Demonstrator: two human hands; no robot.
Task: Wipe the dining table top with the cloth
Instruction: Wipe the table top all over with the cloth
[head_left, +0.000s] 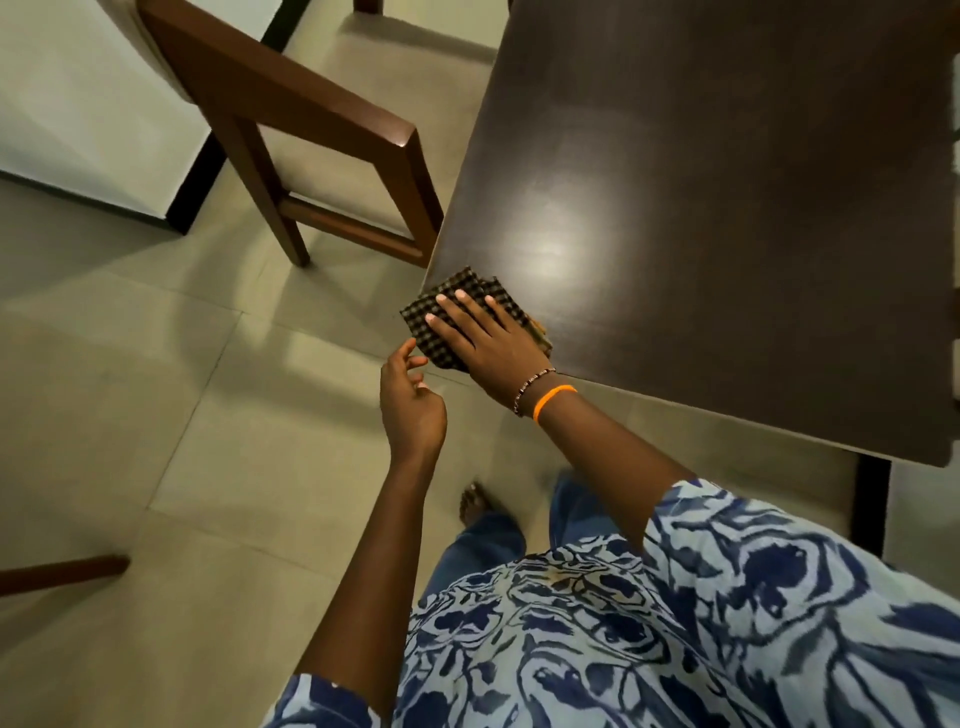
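Checked cloth pressed at the desk's near left corner

The right hand (488, 338) lies flat, fingers straight, on the checked cloth (457, 296), which overhangs the desk (701, 182) edge; the left hand (410, 400) hovers just left, fingers loosely curled, holding nothing. Unwiped top stretches far and right.

We found no readable text, label, brand, number or sign anywhere in the head view.
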